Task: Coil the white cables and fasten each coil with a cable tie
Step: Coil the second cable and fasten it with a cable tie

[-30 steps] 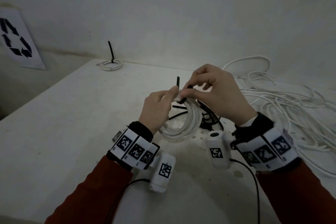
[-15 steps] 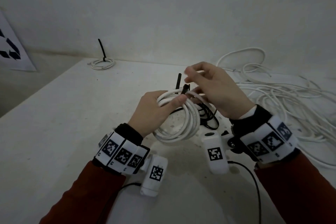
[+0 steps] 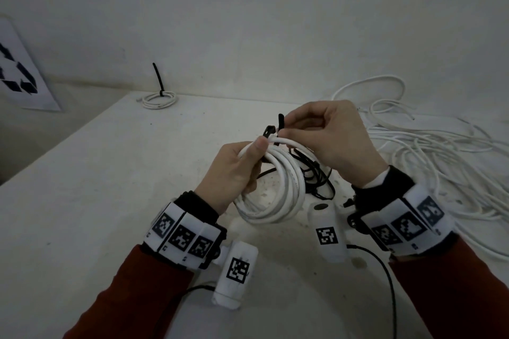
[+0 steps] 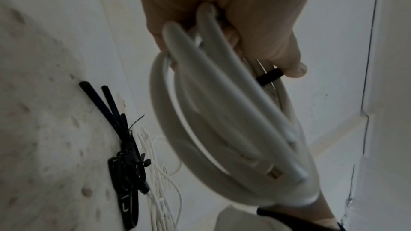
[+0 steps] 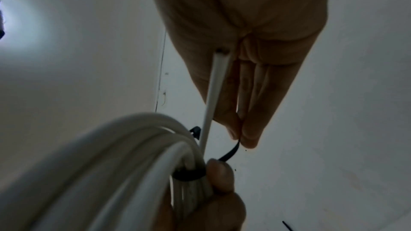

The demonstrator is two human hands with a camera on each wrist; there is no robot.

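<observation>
We hold the white coil (image 3: 278, 187) above the bench (image 3: 96, 187) middle, our left hand (image 3: 231, 170) gripping its top with curled fingers (thumb pressed on the strands). Our right hand (image 3: 330, 140) pinches the black cable tie (image 3: 280, 121) wrapped round the coil. Loose white cables (image 3: 429, 162) sprawl along the right edge.

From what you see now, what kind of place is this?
Probably a plain workroom or utility space, not a home: a bare white table against an unfinished wall, a recycling sign, and a heap of loose cables beside spare ties.
</observation>
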